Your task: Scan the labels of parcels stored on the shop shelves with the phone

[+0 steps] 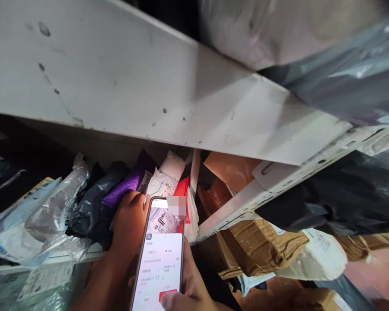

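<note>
My right hand (191,280) grips a smartphone (162,255), its thumb resting on a red button at the bottom of the screen. A shipping label shows in the upper part of the display. Behind the phone, my left hand (129,216) reaches onto the shelf, fingers curled at the edge of a white parcel (164,183) with a printed label; the phone hides part of this grip. Against that hand, on its left, leans a purple mailer bag (126,188). A red packet (182,190) stands just right of the white parcel.
A white metal shelf panel (132,82) crosses above my hands. Black and clear plastic parcels (58,211) crowd the shelf on the left. Right of a divider sits a brown carton (231,168). Lower right, cardboard boxes (266,244) lie under a black bag (337,194).
</note>
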`<state>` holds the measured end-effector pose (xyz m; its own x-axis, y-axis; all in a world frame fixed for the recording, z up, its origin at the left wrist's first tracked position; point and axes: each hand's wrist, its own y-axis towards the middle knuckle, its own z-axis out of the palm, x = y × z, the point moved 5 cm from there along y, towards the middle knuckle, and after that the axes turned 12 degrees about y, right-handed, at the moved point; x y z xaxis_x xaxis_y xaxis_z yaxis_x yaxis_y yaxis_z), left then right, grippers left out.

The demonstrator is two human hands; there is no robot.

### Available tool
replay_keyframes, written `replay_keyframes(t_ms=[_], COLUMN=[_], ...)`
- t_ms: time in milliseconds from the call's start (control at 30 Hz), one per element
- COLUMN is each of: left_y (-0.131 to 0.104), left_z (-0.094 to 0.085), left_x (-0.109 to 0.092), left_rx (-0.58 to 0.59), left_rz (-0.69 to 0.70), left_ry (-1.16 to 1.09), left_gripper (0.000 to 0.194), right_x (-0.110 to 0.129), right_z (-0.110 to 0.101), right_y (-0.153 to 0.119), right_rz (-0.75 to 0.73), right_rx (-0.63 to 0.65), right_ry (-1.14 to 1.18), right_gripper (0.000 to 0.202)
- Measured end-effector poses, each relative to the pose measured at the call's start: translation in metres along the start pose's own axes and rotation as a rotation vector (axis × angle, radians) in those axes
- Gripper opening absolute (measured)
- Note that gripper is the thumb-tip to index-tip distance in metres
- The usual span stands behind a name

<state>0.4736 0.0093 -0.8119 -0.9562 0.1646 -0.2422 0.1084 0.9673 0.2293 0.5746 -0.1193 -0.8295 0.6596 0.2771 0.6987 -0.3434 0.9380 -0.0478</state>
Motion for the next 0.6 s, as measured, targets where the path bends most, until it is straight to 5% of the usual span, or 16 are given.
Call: replay_keyframes(t_ms=[267,433,600], left_y=[0.0,0.0,0.001], left_z=[0.004,0.008,0.018], left_x=[0.001,0.003,0.011], left_rx=[0.002,-0.067,-0.281], left_rz=[-0.002,0.032,0.1], left_ry=[-0.025,-0.051,-0.104], left_gripper=[0.031,0.034,0.033], right_x=[-0.001,-0.004,-0.017], right_z=[0.004,-0.002,-0.003], right_y=[0.002,0.002,0.005], right_rz=[-0.031,-0.021,0.105], right_rx=[0.001,0.021,0.066], right_ry=[0.073,0.066,0.001], right_gripper=[0.115,0.111,0.098])
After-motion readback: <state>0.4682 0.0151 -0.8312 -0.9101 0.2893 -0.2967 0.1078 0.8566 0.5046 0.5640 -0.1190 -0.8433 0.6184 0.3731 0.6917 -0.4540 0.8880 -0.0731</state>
